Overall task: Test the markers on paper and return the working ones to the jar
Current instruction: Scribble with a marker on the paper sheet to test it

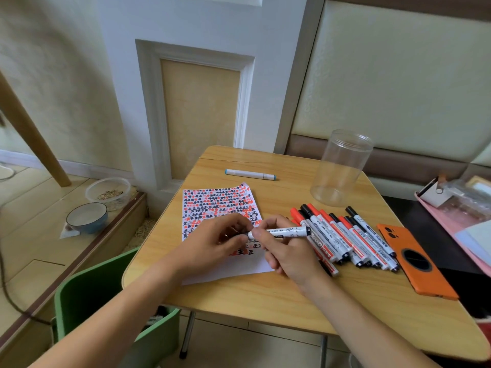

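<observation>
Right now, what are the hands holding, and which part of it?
One marker. The right hand grips its white barrel; the left hand pinches the cap end, over the paper.

You have one white-barrelled marker [288,231] lying level above the paper [220,208], its black end cap pointing toward the marker pile [345,237]; its other end is hidden in your fingers. The paper is a white sheet, its far part crowded with rows of red and black test marks, its near strip blank. The pile lies just right of the paper: red-capped and black-capped markers side by side, some overlapping, caps pointing away from you. The clear plastic jar [341,168] stands upright beyond the pile, open-topped.
</observation>
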Demonstrator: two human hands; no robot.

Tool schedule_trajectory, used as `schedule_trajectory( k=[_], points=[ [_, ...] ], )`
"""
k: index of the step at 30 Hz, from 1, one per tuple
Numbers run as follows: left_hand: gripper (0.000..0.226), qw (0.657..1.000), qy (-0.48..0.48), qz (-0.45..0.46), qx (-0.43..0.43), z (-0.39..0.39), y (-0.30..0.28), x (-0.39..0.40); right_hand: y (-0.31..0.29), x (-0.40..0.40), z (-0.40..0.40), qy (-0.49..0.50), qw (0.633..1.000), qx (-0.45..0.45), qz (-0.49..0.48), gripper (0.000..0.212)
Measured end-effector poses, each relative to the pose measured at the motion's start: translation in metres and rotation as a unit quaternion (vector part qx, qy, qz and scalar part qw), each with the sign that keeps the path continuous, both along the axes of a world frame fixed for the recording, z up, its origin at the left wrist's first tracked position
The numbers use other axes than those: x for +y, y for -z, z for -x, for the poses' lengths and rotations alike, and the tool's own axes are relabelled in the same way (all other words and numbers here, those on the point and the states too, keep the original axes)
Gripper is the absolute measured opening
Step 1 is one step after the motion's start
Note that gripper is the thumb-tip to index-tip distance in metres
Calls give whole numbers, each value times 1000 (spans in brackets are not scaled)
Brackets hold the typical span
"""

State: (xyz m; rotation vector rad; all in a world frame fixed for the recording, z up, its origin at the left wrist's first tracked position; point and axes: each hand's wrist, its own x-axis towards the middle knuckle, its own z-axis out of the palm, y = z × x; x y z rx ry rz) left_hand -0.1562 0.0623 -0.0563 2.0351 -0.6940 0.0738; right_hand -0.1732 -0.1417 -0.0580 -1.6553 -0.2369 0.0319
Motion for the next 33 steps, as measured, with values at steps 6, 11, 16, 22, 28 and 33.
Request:
schedule_trajectory(
  k=[6, 11, 16, 22, 28, 33],
  points=[
    [4, 1000, -15, 5, 0, -8, -1, 8, -4, -2, 1, 9, 996, 39, -75, 34],
    [5, 999, -29, 25, 30, -11, -2, 18, -6, -7, 1, 6, 995, 47, -82, 17],
    [14, 990, 3, 107, 89, -1, -2, 9, -3, -4, -2, -16, 1000, 2, -5, 7],
    [24, 990, 29, 100, 99, -3, 1, 4, 7, -3, -3, -22, 998, -22, 48, 11],
    [19, 985, 37, 131, 109, -4, 3, 2, 6, -5, -4, -33, 997, -24, 58, 7],
    [16, 989, 37, 114, 91, -4, 2, 1, 5, -4, -3, -37, 997, -31, 55, 7]
  ],
)
